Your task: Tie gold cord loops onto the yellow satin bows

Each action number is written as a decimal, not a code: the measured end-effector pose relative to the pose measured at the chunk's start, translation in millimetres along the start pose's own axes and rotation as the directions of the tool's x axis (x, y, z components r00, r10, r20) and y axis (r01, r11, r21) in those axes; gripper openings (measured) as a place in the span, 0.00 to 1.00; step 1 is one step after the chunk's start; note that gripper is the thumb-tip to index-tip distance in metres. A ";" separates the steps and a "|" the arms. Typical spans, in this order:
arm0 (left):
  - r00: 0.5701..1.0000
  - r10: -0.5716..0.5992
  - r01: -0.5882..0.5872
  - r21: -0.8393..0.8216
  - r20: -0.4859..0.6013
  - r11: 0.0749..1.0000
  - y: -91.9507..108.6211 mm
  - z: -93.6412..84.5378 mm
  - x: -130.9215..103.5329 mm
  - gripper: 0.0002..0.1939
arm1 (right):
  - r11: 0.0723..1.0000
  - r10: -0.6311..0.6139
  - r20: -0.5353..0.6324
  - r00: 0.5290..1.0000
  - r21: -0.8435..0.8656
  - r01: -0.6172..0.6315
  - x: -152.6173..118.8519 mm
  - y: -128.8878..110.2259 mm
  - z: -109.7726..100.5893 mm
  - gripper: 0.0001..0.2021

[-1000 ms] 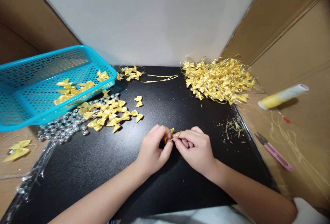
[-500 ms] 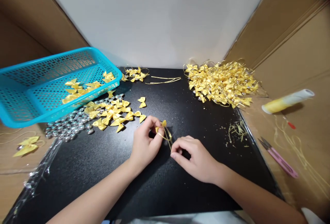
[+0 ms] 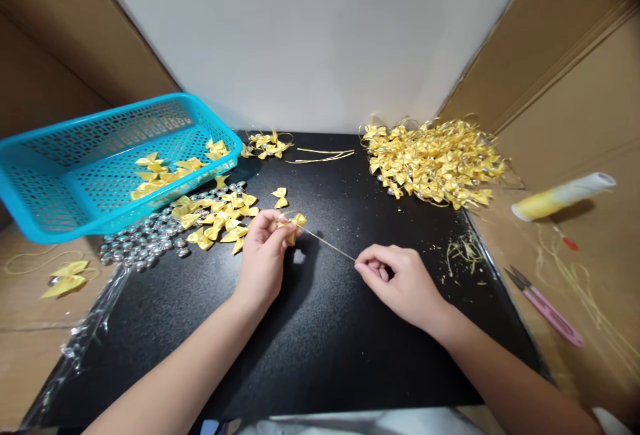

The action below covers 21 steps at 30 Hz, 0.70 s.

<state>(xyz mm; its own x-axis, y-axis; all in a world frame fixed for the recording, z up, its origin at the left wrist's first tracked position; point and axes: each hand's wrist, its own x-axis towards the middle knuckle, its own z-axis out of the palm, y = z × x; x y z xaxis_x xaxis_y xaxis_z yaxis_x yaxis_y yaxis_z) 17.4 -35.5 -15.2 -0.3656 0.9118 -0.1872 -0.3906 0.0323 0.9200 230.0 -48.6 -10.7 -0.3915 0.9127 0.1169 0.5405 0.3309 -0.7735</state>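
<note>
My left hand is closed on a yellow ribbon bow, pinched between thumb and fingers above the black tabletop. From the bow a thin gold cord runs taut to the right. Its far end sits in the pinched thumb and forefinger of my right hand. To the left of my left hand lies a cluster of loose yellow bows, beside many silver beads. Whether a bead is on the held bow is hidden by my fingers.
A turquoise basket with bows stands at the left. Finished-looking bows with cords form a pile at the back right. Cut cords lie at the back. Pink thread snips, a thread spool and cord scraps are at the right.
My hands have moved apart, the left one up and left with the bow, the right one to the right. The cord between them, looped before, is now pulled straight.
</note>
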 end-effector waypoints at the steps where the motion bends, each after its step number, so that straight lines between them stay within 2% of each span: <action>1: 0.999 -0.044 0.044 -0.033 0.000 0.999 0.8 1.1 0.1 0.13 | 0.997 0.054 -0.007 0.999 0.061 -0.054 -0.2 0.9 -0.5 0.06; 4: 0.991 -0.131 0.132 -0.093 0.021 0.987 3.3 3.4 0.6 0.14 | 0.952 0.143 0.067 0.987 0.263 -0.156 -1.2 1.8 1.5 0.05; 10: 0.979 -0.195 0.201 -0.164 0.056 0.966 6.7 3.8 1.9 0.15 | 0.812 0.182 0.162 0.970 0.531 -0.242 -1.4 0.6 13.3 0.06; 14: 0.970 -0.225 0.238 -0.194 0.087 0.952 9.0 4.4 0.9 0.15 | 0.731 0.205 0.213 0.955 0.616 -0.294 1.0 4.0 17.6 0.08; 21: 0.955 -0.196 0.240 -0.194 0.222 0.951 11.2 4.3 -2.3 0.15 | 0.509 0.385 0.165 0.908 0.783 -0.358 9.9 10.3 17.0 0.11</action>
<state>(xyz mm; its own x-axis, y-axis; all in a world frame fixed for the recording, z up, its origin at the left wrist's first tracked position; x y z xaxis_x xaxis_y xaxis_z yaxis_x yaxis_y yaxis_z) 17.5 -35.5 -3.0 -0.0854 0.9554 -0.2826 -0.6236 0.1700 0.7631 219.0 -40.2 -28.1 -0.2703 0.9165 -0.2948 -0.1675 -0.3463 -0.9231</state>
